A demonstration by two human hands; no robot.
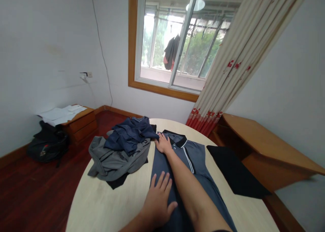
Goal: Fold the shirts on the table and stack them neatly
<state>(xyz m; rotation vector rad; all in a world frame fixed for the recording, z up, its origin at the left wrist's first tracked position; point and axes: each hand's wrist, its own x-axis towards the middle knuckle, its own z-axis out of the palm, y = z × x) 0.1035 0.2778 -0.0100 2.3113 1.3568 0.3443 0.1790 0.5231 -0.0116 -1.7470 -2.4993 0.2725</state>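
Note:
A blue-grey polo shirt [201, 161] with a black collar and white trim lies spread on the round table [96, 205], its collar toward the window. My right hand [164, 143] reaches far forward and rests flat, fingers apart, on the shirt's left shoulder beside the collar. Nearer to me, my left hand [159, 198] lies with spread fingers over the shirt's left side. Neither hand grips anything. My right forearm covers part of the shirt's middle, and its lower end runs out of view.
Left of the shirt is a heap with a navy garment [130, 133] on a grey one [101, 157]. A black flat sheet [236, 171] lies at the table's right, close to a wooden desk [264, 137]. A curtain [236, 56] hangs behind; a backpack [47, 145] sits on the floor.

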